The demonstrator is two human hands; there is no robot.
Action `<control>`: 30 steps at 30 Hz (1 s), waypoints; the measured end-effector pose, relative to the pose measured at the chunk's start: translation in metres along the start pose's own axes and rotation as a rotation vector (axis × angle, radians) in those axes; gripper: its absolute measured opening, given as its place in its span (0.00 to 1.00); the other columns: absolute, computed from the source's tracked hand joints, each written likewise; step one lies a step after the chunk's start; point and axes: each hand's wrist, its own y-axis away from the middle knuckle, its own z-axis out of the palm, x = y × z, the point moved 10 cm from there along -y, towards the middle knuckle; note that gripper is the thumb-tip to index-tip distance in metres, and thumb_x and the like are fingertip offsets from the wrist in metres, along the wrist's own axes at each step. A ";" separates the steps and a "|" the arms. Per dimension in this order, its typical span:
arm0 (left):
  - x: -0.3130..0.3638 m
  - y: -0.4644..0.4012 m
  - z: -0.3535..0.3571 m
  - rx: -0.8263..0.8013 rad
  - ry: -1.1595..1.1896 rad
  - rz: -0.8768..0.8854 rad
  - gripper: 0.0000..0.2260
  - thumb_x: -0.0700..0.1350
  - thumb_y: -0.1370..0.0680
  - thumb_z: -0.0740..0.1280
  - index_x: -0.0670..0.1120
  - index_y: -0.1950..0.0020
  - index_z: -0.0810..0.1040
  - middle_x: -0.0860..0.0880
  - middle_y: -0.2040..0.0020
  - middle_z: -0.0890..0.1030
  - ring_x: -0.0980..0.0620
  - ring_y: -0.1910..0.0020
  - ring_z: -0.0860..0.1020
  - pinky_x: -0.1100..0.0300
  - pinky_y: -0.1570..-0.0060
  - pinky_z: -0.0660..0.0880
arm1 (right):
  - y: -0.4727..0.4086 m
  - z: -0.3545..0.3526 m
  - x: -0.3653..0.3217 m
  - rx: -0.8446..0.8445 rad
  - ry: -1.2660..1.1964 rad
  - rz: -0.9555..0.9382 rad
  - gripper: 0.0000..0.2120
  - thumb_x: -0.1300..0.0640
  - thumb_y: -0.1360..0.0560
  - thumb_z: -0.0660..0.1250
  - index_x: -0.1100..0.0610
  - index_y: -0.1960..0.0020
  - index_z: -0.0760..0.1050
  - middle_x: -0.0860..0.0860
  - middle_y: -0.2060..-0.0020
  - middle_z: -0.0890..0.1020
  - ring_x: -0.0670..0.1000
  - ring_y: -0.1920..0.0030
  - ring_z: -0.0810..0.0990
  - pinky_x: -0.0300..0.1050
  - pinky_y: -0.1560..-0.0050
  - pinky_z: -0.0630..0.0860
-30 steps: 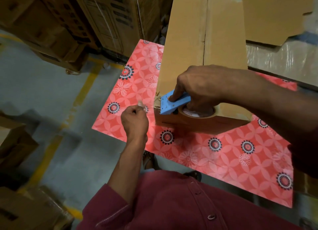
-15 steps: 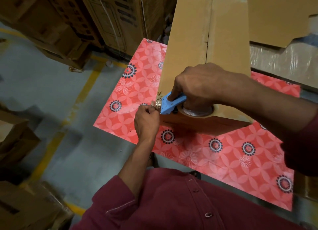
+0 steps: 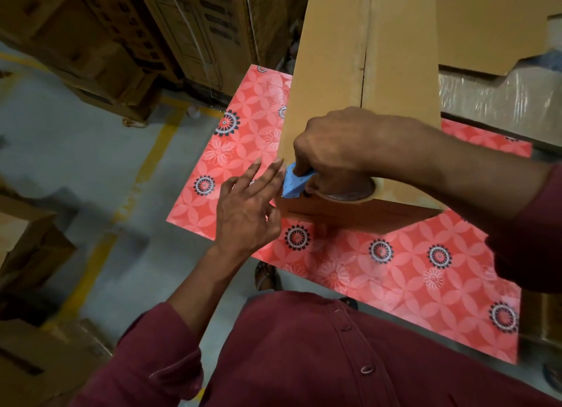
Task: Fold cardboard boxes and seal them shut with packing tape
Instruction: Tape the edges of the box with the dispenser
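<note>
Cardboard box (image 3: 362,72) under right hand (image 3: 343,145) gripping blue tape dispenser (image 3: 295,184); no legible writing.

Your brown cardboard box (image 3: 362,72) lies flaps closed; blue tape dispenser (image 3: 294,185) with tape roll (image 3: 349,195) sits at the box's near-left corner.

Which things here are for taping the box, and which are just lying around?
For the job:
cardboard box
blue tape dispenser, gripped by the right hand
tape roll
left hand, fingers flat at the box's end

Just lying about:
stacked cartons
flat cardboard sheet
patterned table cover
</note>
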 end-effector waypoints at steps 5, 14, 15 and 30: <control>0.000 -0.001 -0.003 0.005 -0.103 -0.035 0.30 0.45 0.30 0.63 0.52 0.27 0.79 0.57 0.24 0.72 0.44 0.28 0.77 0.45 0.42 0.72 | 0.001 0.001 -0.002 -0.076 -0.010 0.043 0.19 0.47 0.25 0.71 0.53 0.64 0.65 0.49 0.66 0.68 0.51 0.70 0.67 0.41 0.69 0.65; -0.003 0.000 -0.003 -0.003 -0.139 -0.051 0.28 0.46 0.29 0.63 0.51 0.29 0.81 0.56 0.25 0.74 0.43 0.27 0.76 0.46 0.42 0.71 | 0.034 0.022 0.026 -0.254 0.113 0.113 0.12 0.54 0.40 0.75 0.50 0.56 0.85 0.51 0.68 0.82 0.57 0.70 0.80 0.50 0.70 0.82; -0.002 -0.001 -0.004 0.002 -0.138 -0.050 0.27 0.46 0.29 0.63 0.51 0.30 0.81 0.56 0.25 0.75 0.43 0.27 0.76 0.46 0.41 0.71 | 0.035 0.025 0.029 -0.223 0.101 0.108 0.15 0.50 0.35 0.75 0.47 0.48 0.85 0.50 0.62 0.84 0.57 0.66 0.81 0.48 0.68 0.80; 0.050 -0.010 0.010 0.077 0.072 0.227 0.28 0.46 0.28 0.70 0.38 0.28 0.78 0.40 0.26 0.76 0.44 0.26 0.75 0.43 0.25 0.69 | 0.035 0.029 0.033 -0.031 0.041 0.092 0.15 0.43 0.24 0.72 0.47 0.40 0.79 0.47 0.64 0.71 0.58 0.59 0.75 0.45 0.63 0.70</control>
